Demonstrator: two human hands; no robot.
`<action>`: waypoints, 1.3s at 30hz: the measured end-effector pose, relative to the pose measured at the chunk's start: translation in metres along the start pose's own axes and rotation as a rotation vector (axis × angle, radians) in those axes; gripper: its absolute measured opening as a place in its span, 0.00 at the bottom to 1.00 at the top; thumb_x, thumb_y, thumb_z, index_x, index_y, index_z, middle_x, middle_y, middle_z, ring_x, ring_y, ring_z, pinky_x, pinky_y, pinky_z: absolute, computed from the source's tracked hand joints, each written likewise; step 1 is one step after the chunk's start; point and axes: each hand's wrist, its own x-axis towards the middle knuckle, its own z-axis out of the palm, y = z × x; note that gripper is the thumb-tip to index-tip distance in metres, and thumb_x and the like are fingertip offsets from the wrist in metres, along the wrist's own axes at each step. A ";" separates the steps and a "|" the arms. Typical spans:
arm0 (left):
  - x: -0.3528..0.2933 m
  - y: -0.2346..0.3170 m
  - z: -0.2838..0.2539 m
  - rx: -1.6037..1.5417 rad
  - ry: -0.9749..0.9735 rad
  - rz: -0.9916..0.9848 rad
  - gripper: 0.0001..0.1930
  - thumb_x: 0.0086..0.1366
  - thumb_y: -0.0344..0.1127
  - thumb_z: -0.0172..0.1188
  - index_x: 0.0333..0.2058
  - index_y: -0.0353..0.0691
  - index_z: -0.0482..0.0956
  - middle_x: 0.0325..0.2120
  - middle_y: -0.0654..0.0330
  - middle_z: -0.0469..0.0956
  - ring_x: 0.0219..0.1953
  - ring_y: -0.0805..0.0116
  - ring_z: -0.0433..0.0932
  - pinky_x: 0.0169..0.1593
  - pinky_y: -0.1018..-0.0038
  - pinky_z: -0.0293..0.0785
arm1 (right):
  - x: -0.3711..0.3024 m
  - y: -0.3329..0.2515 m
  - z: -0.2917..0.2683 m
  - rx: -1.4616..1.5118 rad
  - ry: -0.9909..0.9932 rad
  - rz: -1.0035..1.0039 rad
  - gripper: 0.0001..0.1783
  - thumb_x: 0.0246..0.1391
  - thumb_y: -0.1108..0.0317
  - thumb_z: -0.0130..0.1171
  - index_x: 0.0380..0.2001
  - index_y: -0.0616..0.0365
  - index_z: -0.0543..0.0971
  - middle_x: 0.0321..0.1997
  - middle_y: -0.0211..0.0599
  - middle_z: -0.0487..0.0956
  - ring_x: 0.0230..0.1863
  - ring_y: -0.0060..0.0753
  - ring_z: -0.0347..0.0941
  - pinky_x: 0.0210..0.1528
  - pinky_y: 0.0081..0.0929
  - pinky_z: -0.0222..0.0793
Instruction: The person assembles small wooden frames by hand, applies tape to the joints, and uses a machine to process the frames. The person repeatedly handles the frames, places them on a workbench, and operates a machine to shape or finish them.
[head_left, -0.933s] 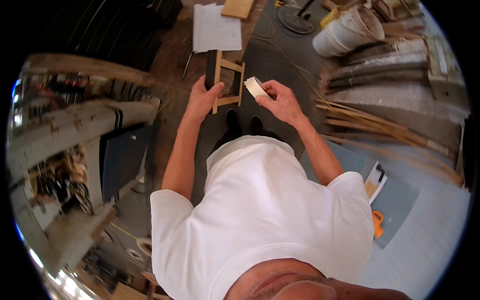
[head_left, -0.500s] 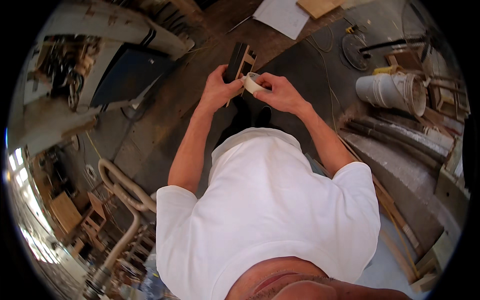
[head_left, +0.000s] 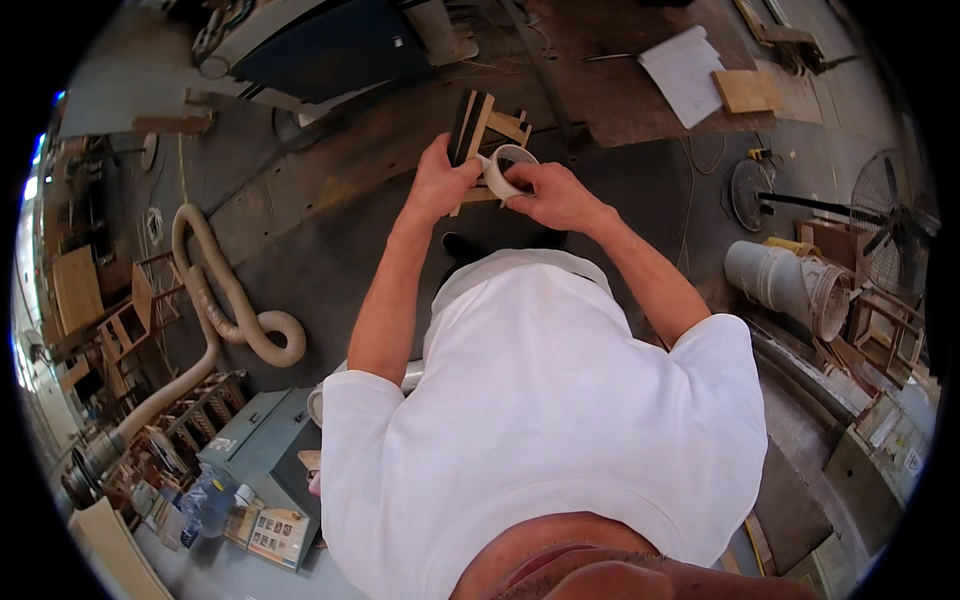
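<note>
My left hand (head_left: 440,182) is closed around a small wooden piece (head_left: 478,122) made of pale strips with a dark band along one side. Its crosspieces stick out toward the right. My right hand (head_left: 555,195) grips a roll of whitish tape (head_left: 496,180), with fingers in and around its ring. The roll sits close against the wooden piece, beside my left thumb. A short end of tape seems to lie between thumb and roll. Both hands are out in front of my body, above the floor.
Ahead right, a brown tabletop (head_left: 620,110) carries white paper sheets (head_left: 682,78) and a wooden board (head_left: 747,92). A dark blue machine panel (head_left: 335,50) stands ahead left. A ribbed hose (head_left: 235,310) curls at left. White buckets (head_left: 775,275) and a fan (head_left: 885,225) are at right.
My view has swung to the left-behind side, so the table, buckets and hose sit differently. The wooden piece and tape roll have turned, and the roll's open ring now shows more.
</note>
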 end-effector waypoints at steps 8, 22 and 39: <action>-0.021 -0.057 -0.140 -0.044 0.104 0.064 0.15 0.57 0.31 0.61 0.42 0.32 0.74 0.26 0.61 0.77 0.27 0.75 0.75 0.34 0.75 0.73 | 0.075 -0.074 0.103 0.189 -0.034 -0.087 0.13 0.48 0.73 0.62 0.40 0.63 0.80 0.36 0.48 0.81 0.38 0.50 0.78 0.44 0.38 0.73; -0.079 -0.064 -0.312 -0.068 0.360 0.095 0.20 0.55 0.30 0.64 0.46 0.31 0.74 0.33 0.65 0.76 0.35 0.78 0.72 0.40 0.78 0.71 | 0.208 -0.162 0.171 0.455 0.006 -0.174 0.25 0.56 0.64 0.64 0.54 0.62 0.74 0.54 0.41 0.77 0.58 0.34 0.72 0.61 0.30 0.65; -0.095 -0.075 -0.418 -0.200 0.576 -0.104 0.20 0.55 0.28 0.63 0.47 0.31 0.73 0.31 0.65 0.76 0.34 0.79 0.75 0.41 0.79 0.73 | 0.419 -0.239 0.261 0.600 -1.207 -0.128 0.30 0.52 0.67 0.62 0.59 0.63 0.72 0.55 0.37 0.77 0.58 0.31 0.71 0.61 0.31 0.65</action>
